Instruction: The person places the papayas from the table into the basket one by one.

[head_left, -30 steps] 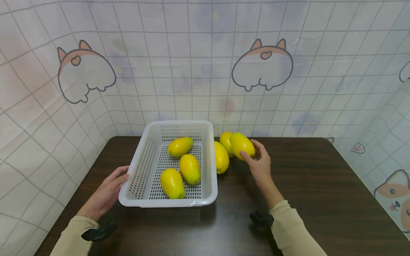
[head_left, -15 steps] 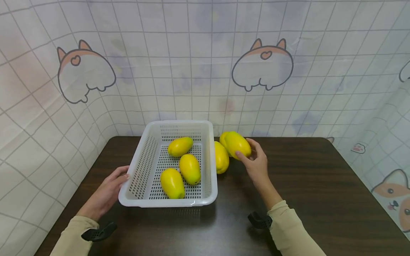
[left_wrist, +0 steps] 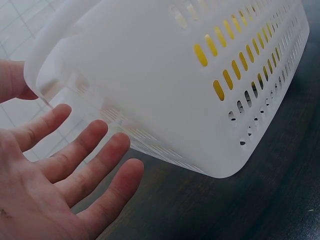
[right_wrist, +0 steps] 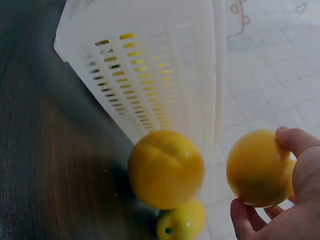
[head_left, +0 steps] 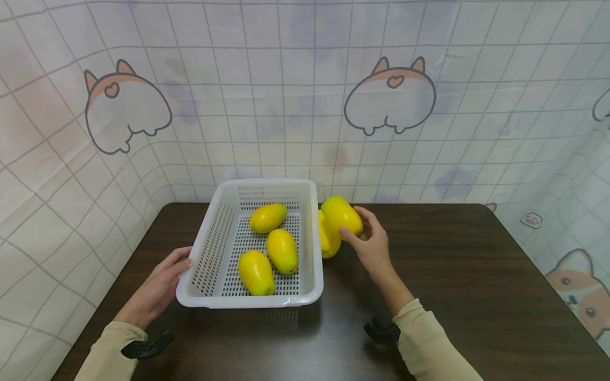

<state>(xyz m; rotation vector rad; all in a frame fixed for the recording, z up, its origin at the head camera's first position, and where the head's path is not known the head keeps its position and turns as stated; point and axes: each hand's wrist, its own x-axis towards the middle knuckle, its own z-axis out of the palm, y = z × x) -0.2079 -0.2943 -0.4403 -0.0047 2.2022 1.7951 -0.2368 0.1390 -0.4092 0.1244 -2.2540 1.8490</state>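
A white plastic basket (head_left: 312, 264) with slotted walls holds three yellow mangoes: one at the back (head_left: 268, 218), a middle mango (head_left: 283, 252) and a front mango (head_left: 257, 273). My right hand (head_left: 371, 241) grips another mango (head_left: 340, 217) between thumb and fingers, just right of the basket. Two mangoes lie beside the basket's right wall in the right wrist view, a nearer mango (right_wrist: 166, 169) and a farther mango (right_wrist: 182, 220); the held one overlaps them in the head view. My left hand (head_left: 162, 286) touches the left rim with its thumb, its fingers (left_wrist: 90, 140) spread and fairly straight.
Everything stands on a dark brown wooden table (head_left: 457, 286). Behind it hangs a pale grid-patterned cloth (head_left: 286, 106) with cartoon corgis. Black wrist straps (head_left: 147, 345) sit at both cuffs.
My right hand has carried its mango leftward, closer to the basket's right rim and over the mangoes beside it. My left hand and the basket have stayed in place.
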